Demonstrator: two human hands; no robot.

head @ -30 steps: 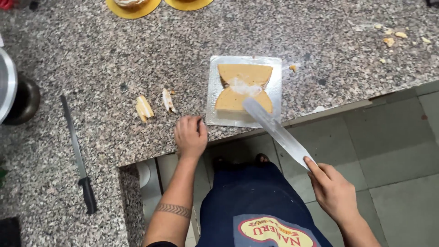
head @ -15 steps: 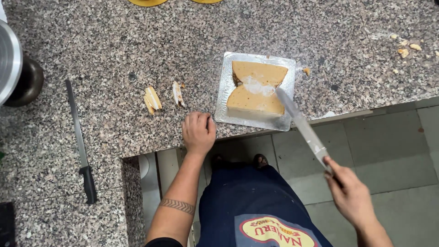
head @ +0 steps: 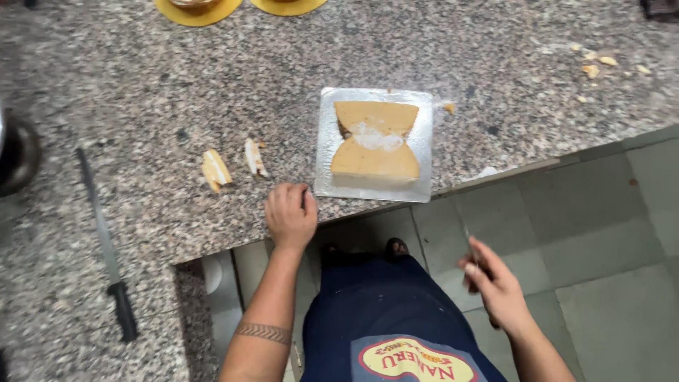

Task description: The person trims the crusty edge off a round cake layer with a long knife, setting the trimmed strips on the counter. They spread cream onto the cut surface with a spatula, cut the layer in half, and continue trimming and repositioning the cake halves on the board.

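Two tan cake wedges [head: 375, 159] lie tip to tip on a square silver board [head: 327, 163] near the granite counter's front edge, with a dab of white cream [head: 375, 139] where they meet. My left hand [head: 290, 213] rests knuckles up on the counter edge, its fingers curled, just left of the board's near corner and holding nothing. My right hand [head: 495, 286] hangs off the counter over the tiled floor, closed around the handle of a long palette knife. Only a thin edge of its blade [head: 468, 237] shows above the fingers.
Two cake trimmings [head: 216, 170] [head: 253, 157] lie left of the board. A long black-handled knife [head: 106, 255] lies at the counter's left. Two yellow boards [head: 198, 10] [head: 286, 6] sit at the far edge, a dark pot [head: 18, 155] at left, crumbs [head: 590, 67] far right.
My right hand has drawn the palette knife off the cake, back and down to my right side over the floor. The left hand stayed on the counter edge.
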